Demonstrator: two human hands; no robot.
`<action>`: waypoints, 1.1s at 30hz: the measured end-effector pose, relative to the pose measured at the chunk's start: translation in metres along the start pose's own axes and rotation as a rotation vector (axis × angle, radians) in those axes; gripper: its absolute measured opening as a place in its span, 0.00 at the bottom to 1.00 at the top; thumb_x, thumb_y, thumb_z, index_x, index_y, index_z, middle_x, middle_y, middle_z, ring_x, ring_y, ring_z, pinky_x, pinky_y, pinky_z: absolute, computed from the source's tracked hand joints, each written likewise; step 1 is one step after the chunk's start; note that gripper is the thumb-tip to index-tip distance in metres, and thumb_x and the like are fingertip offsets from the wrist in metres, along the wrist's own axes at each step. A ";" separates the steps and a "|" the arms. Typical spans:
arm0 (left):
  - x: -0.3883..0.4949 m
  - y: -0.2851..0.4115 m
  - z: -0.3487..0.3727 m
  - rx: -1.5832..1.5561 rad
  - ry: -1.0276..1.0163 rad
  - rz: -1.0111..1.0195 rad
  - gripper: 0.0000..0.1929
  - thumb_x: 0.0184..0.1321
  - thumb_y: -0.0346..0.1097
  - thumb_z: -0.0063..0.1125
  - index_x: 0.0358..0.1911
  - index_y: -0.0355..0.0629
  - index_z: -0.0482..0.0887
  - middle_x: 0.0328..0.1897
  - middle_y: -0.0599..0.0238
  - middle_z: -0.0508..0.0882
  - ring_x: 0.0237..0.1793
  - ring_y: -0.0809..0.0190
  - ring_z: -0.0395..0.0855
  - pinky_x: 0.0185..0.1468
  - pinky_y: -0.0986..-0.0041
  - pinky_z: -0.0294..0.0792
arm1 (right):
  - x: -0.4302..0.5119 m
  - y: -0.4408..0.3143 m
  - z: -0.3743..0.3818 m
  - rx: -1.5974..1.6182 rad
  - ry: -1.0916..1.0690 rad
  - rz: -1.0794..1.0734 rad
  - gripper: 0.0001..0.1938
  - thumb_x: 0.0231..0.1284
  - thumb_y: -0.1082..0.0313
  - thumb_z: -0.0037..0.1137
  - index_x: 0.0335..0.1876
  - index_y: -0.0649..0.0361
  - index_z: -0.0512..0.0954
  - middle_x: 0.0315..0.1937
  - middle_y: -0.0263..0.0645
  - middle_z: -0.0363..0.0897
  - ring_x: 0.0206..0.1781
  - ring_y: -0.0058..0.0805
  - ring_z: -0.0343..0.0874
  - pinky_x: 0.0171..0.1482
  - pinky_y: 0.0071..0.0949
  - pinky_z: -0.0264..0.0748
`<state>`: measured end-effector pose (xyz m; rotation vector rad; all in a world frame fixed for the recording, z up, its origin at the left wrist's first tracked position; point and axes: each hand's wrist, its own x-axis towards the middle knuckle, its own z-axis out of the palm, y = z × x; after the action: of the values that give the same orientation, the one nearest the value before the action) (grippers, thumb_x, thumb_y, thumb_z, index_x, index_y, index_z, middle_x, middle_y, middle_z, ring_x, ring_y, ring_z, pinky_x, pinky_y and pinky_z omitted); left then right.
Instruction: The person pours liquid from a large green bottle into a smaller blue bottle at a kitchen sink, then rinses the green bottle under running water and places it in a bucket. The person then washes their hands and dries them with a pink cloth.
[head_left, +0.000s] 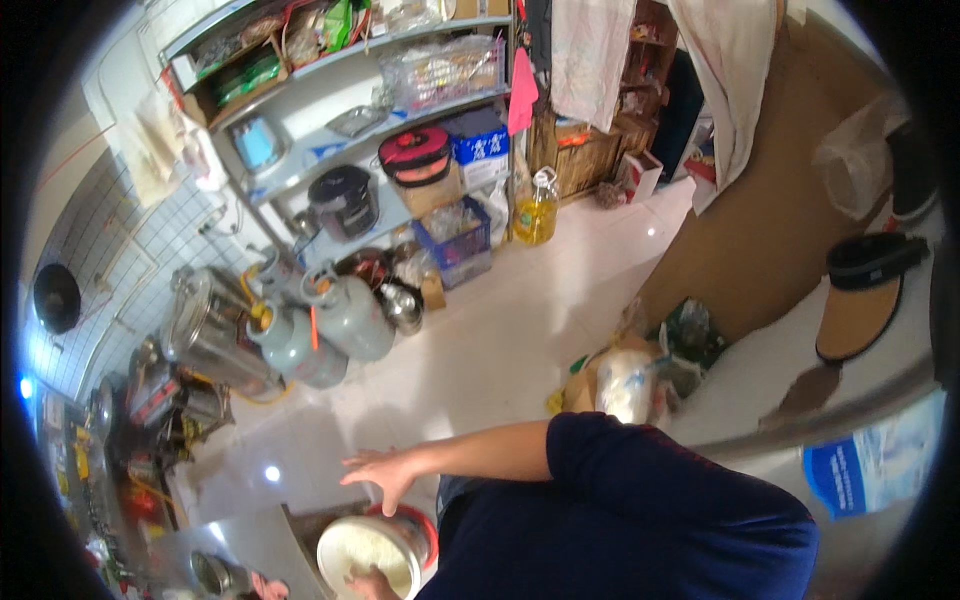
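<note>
My right hand (386, 472) is spread, with nothing in it, above the near rim of a round white tub (326, 551). My left hand (371, 581) reaches into the tub at the bottom of the picture; its fingers are over or in a pale, cream-coloured loose content (375, 547). Whether it grasps any of this cannot be seen. Beside and partly behind the tub shows a red round rim (427, 529).
A steel worktop (255, 540) with a metal container (210, 574) lies left of the tub. Grey gas cylinders (349, 319) and a large steel pot (217, 322) stand on the tiled floor. Shelves (315, 142) line the wall. A bottle of yellow oil (535, 214) and bags (626, 382) also stand there.
</note>
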<state>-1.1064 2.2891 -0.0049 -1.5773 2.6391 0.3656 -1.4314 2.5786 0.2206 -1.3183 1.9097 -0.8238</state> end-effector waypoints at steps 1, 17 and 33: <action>-0.003 0.018 0.004 -0.058 0.140 0.008 0.33 0.54 0.40 0.76 0.66 0.43 0.81 0.74 0.39 0.75 0.70 0.36 0.76 0.74 0.50 0.70 | -0.003 0.023 -0.017 -0.014 -0.028 0.035 0.55 0.47 0.59 0.80 0.85 0.46 0.60 0.87 0.50 0.50 0.88 0.62 0.42 0.85 0.56 0.54; 0.178 0.689 0.084 -0.381 0.108 0.600 0.25 0.58 0.24 0.68 0.62 0.39 0.84 0.78 0.47 0.73 0.74 0.39 0.73 0.73 0.48 0.67 | -0.385 0.423 -0.457 0.433 1.483 0.953 0.13 0.73 0.62 0.59 0.50 0.64 0.87 0.37 0.37 0.90 0.37 0.25 0.86 0.36 0.29 0.84; 0.004 1.162 0.022 -1.012 -0.392 0.911 0.18 0.64 0.25 0.67 0.57 0.38 0.84 0.66 0.57 0.78 0.58 0.58 0.81 0.58 0.68 0.75 | -0.462 0.673 -0.998 0.243 1.894 0.238 0.12 0.81 0.66 0.51 0.56 0.60 0.84 0.37 0.29 0.83 0.31 0.18 0.74 0.32 0.24 0.71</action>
<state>-2.1254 2.8175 0.1801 -0.0671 2.7206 1.9933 -2.4672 3.3379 0.3395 0.2978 2.8140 -2.5116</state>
